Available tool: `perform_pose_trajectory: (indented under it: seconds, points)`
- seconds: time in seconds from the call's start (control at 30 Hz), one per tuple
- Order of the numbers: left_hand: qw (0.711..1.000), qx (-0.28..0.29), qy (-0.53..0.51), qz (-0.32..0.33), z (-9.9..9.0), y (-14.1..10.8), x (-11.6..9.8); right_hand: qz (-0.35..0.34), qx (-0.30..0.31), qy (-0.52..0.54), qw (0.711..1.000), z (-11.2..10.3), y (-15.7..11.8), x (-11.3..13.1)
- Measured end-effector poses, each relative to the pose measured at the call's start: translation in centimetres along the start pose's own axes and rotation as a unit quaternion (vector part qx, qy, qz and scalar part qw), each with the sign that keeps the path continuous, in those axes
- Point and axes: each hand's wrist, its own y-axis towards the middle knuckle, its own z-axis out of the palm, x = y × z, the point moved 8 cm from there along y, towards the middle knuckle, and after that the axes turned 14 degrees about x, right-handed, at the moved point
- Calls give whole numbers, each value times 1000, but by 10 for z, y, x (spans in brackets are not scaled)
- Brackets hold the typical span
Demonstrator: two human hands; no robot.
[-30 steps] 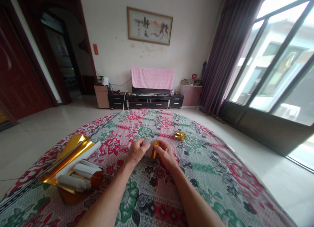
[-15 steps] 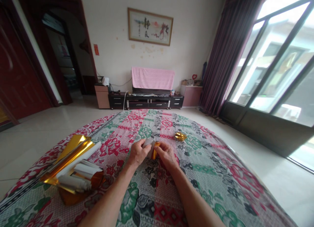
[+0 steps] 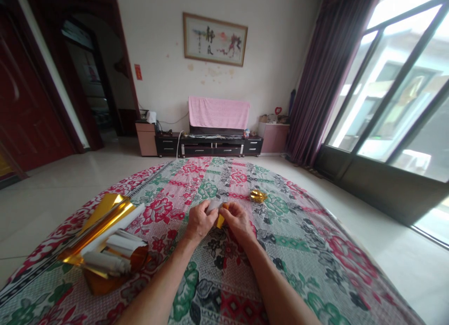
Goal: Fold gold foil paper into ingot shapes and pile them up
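Observation:
Between my two hands is a small piece of gold foil paper (image 3: 220, 220) with a pale grey back. My left hand (image 3: 201, 220) pinches its grey side between thumb and fingers. On the gold side, my right hand (image 3: 238, 218) is closed with thumb and fingertips on the folded edge. The fingers partly hide the fold. Just beyond my right hand, a folded gold foil piece (image 3: 258, 196) lies on the patterned cloth (image 3: 238, 259).
Gold foil sheets (image 3: 105, 213) and white-backed foil rolls (image 3: 107, 262) lie in a pile at the left. Past the round table stands a low black cabinet (image 3: 210, 147) with a pink towel (image 3: 219, 112) over what stands on it. A glass door (image 3: 386, 96) is at the right.
My left hand has shifted slightly right, closer to my right hand. The foil paper has turned a little between them, with less of its grey side showing.

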Motion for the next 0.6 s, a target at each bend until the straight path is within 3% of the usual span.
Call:
perform_pose_trajectory:
  seconds: [0.37, 0.6]
  points:
    - [999, 2, -37, -9, 0, 0, 1, 5, 10, 9, 1000, 1, -3, 2]
    - [999, 8, -40, -2, 2, -1, 1, -3, -23, -35, 999, -3, -1, 4]
